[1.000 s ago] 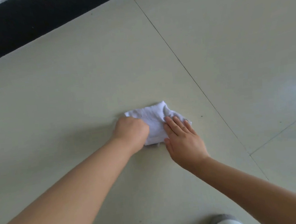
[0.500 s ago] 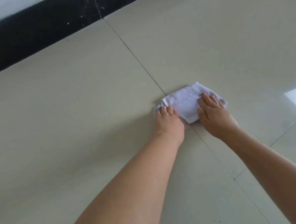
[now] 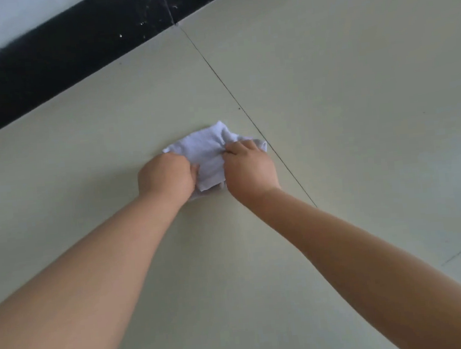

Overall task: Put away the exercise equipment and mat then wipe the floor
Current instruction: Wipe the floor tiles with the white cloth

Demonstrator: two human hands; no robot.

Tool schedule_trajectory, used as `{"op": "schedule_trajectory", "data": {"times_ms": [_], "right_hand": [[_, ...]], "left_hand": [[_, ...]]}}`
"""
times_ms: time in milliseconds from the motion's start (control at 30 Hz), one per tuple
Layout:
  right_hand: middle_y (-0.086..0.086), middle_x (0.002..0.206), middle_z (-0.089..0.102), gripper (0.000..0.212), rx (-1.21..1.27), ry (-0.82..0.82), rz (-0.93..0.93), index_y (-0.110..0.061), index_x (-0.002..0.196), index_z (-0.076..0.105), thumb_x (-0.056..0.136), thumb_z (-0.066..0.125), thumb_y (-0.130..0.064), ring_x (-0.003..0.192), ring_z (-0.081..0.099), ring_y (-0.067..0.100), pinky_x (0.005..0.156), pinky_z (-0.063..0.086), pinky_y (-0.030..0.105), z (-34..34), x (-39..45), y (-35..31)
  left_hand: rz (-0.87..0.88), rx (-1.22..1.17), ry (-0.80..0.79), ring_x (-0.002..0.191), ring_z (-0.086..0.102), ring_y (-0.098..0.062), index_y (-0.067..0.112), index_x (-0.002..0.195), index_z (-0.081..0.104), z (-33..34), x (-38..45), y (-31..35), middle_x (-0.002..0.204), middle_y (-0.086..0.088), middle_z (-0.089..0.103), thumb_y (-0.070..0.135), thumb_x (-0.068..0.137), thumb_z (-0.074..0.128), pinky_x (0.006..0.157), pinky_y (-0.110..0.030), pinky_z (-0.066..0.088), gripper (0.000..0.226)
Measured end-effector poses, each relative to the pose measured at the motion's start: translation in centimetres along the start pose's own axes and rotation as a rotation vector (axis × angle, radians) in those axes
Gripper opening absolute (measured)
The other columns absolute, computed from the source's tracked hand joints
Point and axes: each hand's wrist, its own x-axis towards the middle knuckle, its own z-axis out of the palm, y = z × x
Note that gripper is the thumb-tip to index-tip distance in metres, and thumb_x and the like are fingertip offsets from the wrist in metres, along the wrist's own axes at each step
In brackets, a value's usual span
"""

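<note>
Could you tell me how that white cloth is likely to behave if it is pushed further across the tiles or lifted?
The white cloth looks soft and floppy: it bunches into folds between the left hand and right hand, so lifted it would probably droop. It seems light for its size. On the smooth, glossy floor it should slide easily, though it may crumple rather than stay flat.

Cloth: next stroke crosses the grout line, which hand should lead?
Right, probably. The right hand grips the cloth on the side nearest the grout line; the left hand holds the far side.
</note>
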Motion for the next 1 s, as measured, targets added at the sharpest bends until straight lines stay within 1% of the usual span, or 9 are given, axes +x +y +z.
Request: {"op": "schedule_trajectory", "data": {"times_ms": [67,133,200,300,433,667,833,900,1000], "right_hand": [[0.010,0.072,0.071,0.030,-0.020,0.031,-0.045,-0.006,0.047,0.065,0.023,0.082,0.000,0.061,0.066,0.027,0.051,0.050,0.025,0.6,-2.3,-0.9],[0.002,0.048,0.059,0.038,-0.045,0.027,-0.003,-0.011,0.039,0.058,0.008,0.078,-0.002,0.042,0.056,0.022,0.040,0.036,0.019,0.8,-3.4,-1.6],[0.005,0.065,0.064,0.037,-0.035,-0.029,0.084,-0.006,0.071,0.068,0.036,0.079,-0.001,0.063,0.060,0.026,0.051,0.031,0.026,0.0,-4.2,-2.7],[0.009,0.110,0.058,0.044,-0.028,-0.157,0.116,-0.010,0.124,0.051,0.082,0.046,0.001,0.106,0.047,0.027,0.076,0.031,0.030,0.4,-4.9,-3.0],[0.009,0.117,0.054,0.036,-0.137,-0.205,0.066,-0.007,0.122,0.053,0.086,0.046,-0.006,0.113,0.044,0.027,0.091,0.034,0.030,0.2,-4.8,-3.4],[0.008,0.113,0.056,0.031,-0.283,-0.227,0.081,-0.007,0.110,0.060,0.083,0.046,-0.002,0.109,0.047,0.026,0.083,0.027,0.027,0.1,-7.0,-4.7],[0.007,0.113,0.056,0.027,-0.376,-0.261,0.086,-0.006,0.104,0.063,0.083,0.046,-0.002,0.112,0.045,0.025,0.094,0.028,0.028,-0.5,-8.6,-7.3],[0.006,0.112,0.057,0.026,-0.395,-0.274,0.054,-0.007,0.102,0.063,0.085,0.045,-0.004,0.113,0.045,0.024,0.095,0.028,0.028,-0.7,-9.0,-9.3],[0.005,0.109,0.057,0.025,-0.418,-0.308,-0.008,-0.007,0.101,0.063,0.087,0.043,-0.004,0.111,0.046,0.024,0.094,0.028,0.029,-0.9,-9.8,-13.6]], "left_hand": [[-0.027,-0.026,-0.022,0.114,0.058,-0.034,0.005,0.116,0.062,0.6,-1.6,-0.7,0.122,-0.018,0.062,0.030,0.098,0.043,0.086,-0.037,0.047,0.036],[-0.036,-0.080,-0.023,0.113,0.058,-0.033,0.008,0.117,0.056,1.2,-3.4,-1.3,0.119,-0.015,0.062,0.028,0.093,0.051,0.083,-0.036,0.047,0.031],[-0.071,-0.155,-0.059,0.114,0.057,-0.032,0.013,0.125,0.049,2.3,-5.4,-1.9,0.120,-0.013,0.061,0.030,0.091,0.054,0.083,-0.036,0.047,0.038],[-0.156,-0.260,-0.102,0.118,0.053,-0.030,0.017,0.130,0.048,4.2,-7.9,-1.9,0.125,-0.010,0.057,0.034,0.093,0.051,0.086,-0.037,0.046,0.041],[-0.147,-0.339,0.001,0.122,0.047,-0.028,0.008,0.113,0.061,5.1,-8.0,-2.0,0.126,-0.010,0.056,0.030,0.090,0.050,0.089,-0.035,0.044,0.034],[-0.016,-0.230,0.050,0.120,0.049,-0.028,0.009,0.121,0.059,6.3,-9.1,-2.6,0.127,-0.009,0.056,0.024,0.098,0.043,0.089,-0.036,0.043,0.031],[0.064,-0.207,0.087,0.119,0.053,-0.025,0.013,0.121,0.058,6.9,-9.5,-4.7,0.124,-0.005,0.060,0.020,0.093,0.053,0.089,-0.033,0.044,0.030],[0.056,-0.244,0.046,0.118,0.053,-0.026,0.011,0.119,0.059,7.2,-10.6,-6.4,0.122,-0.006,0.059,0.016,0.093,0.051,0.076,-0.030,0.042,0.028],[-0.018,-0.266,0.107,0.100,0.063,-0.022,0.013,0.100,0.070,6.8,-14.0,-10.5,0.102,-0.004,0.067,0.020,0.082,0.065,0.049,-0.021,0.018,0.020]]}}
